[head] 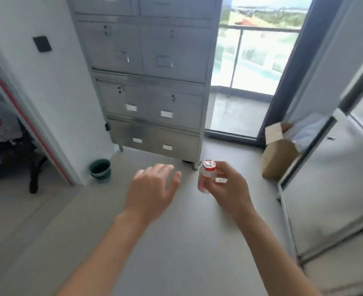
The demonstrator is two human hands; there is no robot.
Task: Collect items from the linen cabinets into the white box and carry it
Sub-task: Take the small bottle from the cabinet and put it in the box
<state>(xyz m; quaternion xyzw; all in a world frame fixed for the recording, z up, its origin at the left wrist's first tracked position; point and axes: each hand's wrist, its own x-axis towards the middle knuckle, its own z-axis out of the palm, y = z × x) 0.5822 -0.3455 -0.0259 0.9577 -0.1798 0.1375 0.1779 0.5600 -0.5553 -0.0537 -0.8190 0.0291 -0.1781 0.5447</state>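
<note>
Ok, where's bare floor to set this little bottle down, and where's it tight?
Bare floor runs between the green bucket and the cardboard box, in front of the metal cabinet, below the left hand and the bottle in the right hand. Crowded: the cluttered left doorway.

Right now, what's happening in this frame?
A person faces a steel cabinet, its visible doors shut. The right hand pinches a small bottle with a red foil cap; the left hand is open and empty beside it. A brown cardboard box stands by the balcony door, a green bucket by the wall. No white box is in view.
</note>
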